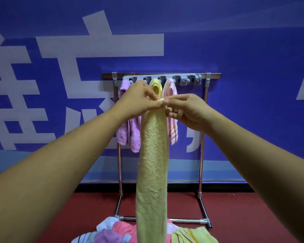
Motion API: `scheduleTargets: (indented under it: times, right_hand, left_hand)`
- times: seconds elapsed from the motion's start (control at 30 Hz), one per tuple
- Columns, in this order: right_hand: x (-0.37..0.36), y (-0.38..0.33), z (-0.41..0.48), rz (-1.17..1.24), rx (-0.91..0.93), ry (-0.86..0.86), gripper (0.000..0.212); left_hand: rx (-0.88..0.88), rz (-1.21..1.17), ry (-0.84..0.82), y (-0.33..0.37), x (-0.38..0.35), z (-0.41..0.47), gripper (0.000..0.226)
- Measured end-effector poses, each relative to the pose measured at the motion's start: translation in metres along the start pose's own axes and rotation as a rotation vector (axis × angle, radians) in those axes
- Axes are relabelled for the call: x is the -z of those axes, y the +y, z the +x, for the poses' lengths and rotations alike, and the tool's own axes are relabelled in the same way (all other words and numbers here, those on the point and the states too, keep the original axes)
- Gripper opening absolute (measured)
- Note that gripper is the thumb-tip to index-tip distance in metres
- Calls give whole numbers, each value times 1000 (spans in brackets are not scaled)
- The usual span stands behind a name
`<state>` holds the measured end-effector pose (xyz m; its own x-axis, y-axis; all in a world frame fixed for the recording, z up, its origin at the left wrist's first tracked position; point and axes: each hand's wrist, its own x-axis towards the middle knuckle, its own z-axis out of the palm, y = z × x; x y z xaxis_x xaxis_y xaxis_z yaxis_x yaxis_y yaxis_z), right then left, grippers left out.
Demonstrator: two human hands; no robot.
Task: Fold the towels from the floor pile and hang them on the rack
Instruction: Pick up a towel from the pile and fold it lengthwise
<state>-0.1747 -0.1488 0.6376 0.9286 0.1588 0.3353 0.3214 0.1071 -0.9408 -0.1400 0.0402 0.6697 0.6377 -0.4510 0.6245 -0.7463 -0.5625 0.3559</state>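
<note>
Your left hand (139, 99) and right hand (184, 109) both pinch the top edge of the towel (153, 163), hanging before the rack (214, 74); it looks soft, light and floppy, so grip the corners.

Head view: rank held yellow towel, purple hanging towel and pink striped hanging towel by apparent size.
1. Held yellow towel, nearest the camera.
2. Purple hanging towel.
3. Pink striped hanging towel; both partly hidden, so unsure.

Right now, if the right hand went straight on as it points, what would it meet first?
The left hand, most likely: the right hand points at it, and both pinch the top of the held yellow towel. Their depth is unclear.
</note>
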Motion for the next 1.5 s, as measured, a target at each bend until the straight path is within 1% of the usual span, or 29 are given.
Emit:
scheduleTargets:
  times: [0.07, 0.13, 0.17, 0.2, 0.3, 0.33, 0.37, 0.4, 0.47, 0.53, 0.57, 0.63, 0.67, 0.7, 0.8, 0.87, 0.93, 1.0, 1.03, 1.17, 1.23, 1.3, 1.33, 1.4, 1.5]
  right_hand:
    - [-3, 1, -3, -105, 28, 7, 17]
    - [-5, 0, -6, -184, 38, 27, 21]
    - [-5, 0, -7, -207, 49, 34, 23]
    - [-4, 1, -7, -221, 63, 41, 23]
    - [4, 6, -7, -267, 74, 94, 17]
    - [8, 8, -7, -294, 66, 109, 17]
    - [13, 10, -8, -340, 59, 126, 16]
    - [16, 12, -9, -402, 56, 144, 15]
    - [20, 17, -11, -522, 52, 171, 14]
    - [18, 20, -13, -516, 55, 181, 16]
    - [16, 19, -14, -451, 63, 183, 18]
    - [11, 13, -15, -208, 70, 184, 20]
    - [9, 10, -15, -88, 76, 180, 21]
    - [8, 7, -14, -22, 84, 183, 21]
    - [4, 8, -14, -48, 97, 214, 20]
    - [2, 10, -15, -27, 84, 234, 19]
    - [0, 10, -16, 5, 83, 243, 18]
    - [-1, 9, -16, -3, 87, 233, 17]
    - [-1, 10, -15, -5, 90, 228, 17]
    - [0, 19, -11, 96, 74, 207, 12]
    - [2, 30, -11, 101, 4, 121, 21]
    - [3, 46, -15, 32, -95, 52, 28]
    - [2, 54, -18, 9, -122, 37, 26]
    - [2, 68, -23, 4, -119, 43, 18]
    - [-3, 72, -27, 33, -78, 80, 3]
  left_hand:
    - [27, -4, 8, -3, 0, -1, 26]
    - [40, -23, 4, -6, 0, -2, 26]
    - [45, -44, -23, -7, 0, -4, 26]
    - [58, -68, -85, -8, 0, -6, 29]
    - [104, -133, -418, -17, -1, -10, 51]
    - [111, -149, -485, -19, -1, -12, 51]
    - [117, -175, -510, -19, 0, -15, 47]
    - [132, -190, -496, -20, 1, -16, 41]
    - [147, -168, -398, -22, 2, -16, 32]
    - [125, -141, -289, -19, -1, -19, 28]
    - [128, -228, -237, -18, -4, -19, 25]
    - [258, -648, -146, -14, -12, -21, 17]
    - [314, -822, -116, -10, -17, -23, 16]
    - [323, -905, -96, -10, -21, -23, 16]
    - [278, -790, -31, -12, -32, -21, 22]
    - [306, -847, 5, -13, -33, -19, 28]
    - [347, -890, -57, -12, -35, -20, 33]
    - [354, -800, -154, -10, -37, -22, 34]
    - [340, -760, -159, -9, -38, -23, 31]
    - [324, -822, -2, -10, -39, -19, 17]
    - [348, -875, 49, -10, -38, -16, 18]
    - [388, -919, 87, -9, -38, -13, 16]
    - [406, -924, 100, -9, -37, -13, 14]
    - [451, -912, 119, -11, -37, -13, 13]
    - [551, -1003, 110, -20, -39, -13, 23]
